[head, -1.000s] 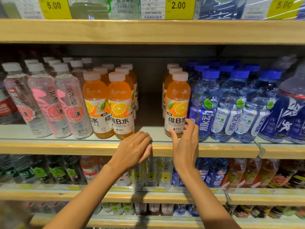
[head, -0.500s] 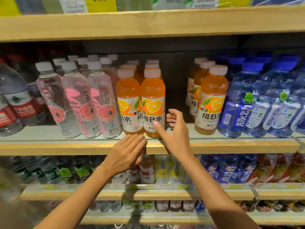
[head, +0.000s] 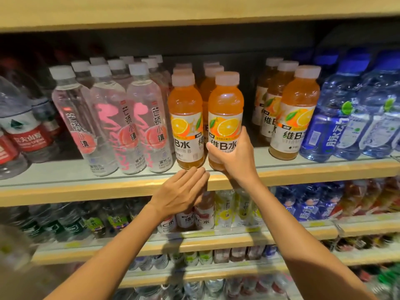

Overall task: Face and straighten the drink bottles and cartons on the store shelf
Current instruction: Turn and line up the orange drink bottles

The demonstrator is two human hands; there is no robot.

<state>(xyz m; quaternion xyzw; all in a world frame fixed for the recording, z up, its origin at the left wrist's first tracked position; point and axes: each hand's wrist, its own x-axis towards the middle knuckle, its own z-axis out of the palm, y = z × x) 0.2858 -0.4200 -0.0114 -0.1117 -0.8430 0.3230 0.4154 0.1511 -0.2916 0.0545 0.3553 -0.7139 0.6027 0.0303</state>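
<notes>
right hand [head: 234,158] grips the lower body of an orange vitamin drink bottle [head: 225,118], upright at the front edge of the shelf [head: 86,187], label facing out. a second orange bottle [head: 186,118] stands just beside it, left. left hand [head: 180,192] flat, fingers straight, holding nothing, over the shelf lip. clear pink-print bottles [head: 142,124] further left, blue-capped bottles [head: 337,118] right.

The right hand [head: 232,156] wraps a front-row bottle [head: 225,109] on the shelf [head: 303,169], the left hand [head: 181,189] before its edge.
</notes>
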